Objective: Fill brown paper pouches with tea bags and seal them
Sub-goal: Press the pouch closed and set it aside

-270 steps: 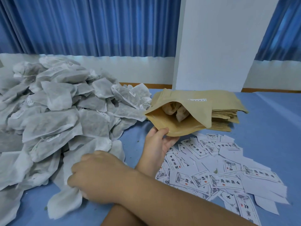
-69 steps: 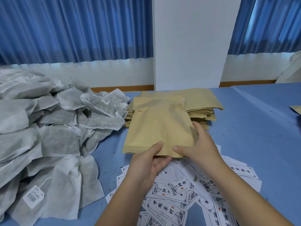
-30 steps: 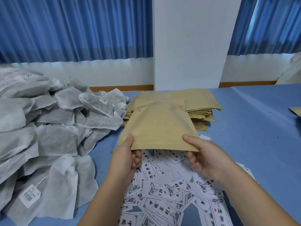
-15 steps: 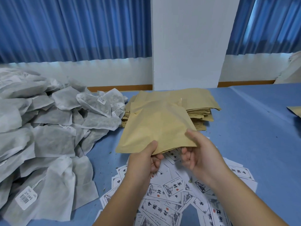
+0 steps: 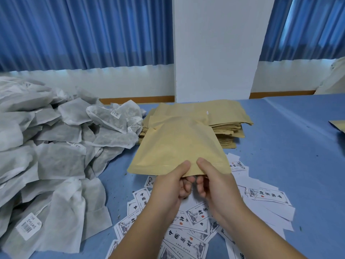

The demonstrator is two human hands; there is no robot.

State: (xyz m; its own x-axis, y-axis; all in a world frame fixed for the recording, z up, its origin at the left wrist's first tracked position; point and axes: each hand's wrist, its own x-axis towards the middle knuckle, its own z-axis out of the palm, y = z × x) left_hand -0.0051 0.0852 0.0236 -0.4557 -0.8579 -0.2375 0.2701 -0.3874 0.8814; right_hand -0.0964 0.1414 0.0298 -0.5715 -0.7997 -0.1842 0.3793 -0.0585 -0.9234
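**A:** Surroundings, quick?

**B:** A heap of white tea bags, some with barcode tags, lies along the left edge of the blue tabletop. A stack of flat brown pouches sits near the far edge, just before a white pillar. Printed labels are scattered toward the near edge. A brown corner is cut off at the right edge.

**A:** What's in the way?

**B:** The held pouch hides the stack's front left. The hands and forearms cover some labels.

**A:** Task pouch?

**B:** The brown paper pouch is held above the labels, with its far end over the stack. Can't tell if it touches the stack.

**A:** Hands?

**B:** The left hand and right hand are side by side at the middle of the pouch's near edge. Their thumbs are on top and their fingers are curled underneath. Both pinch the pouch.
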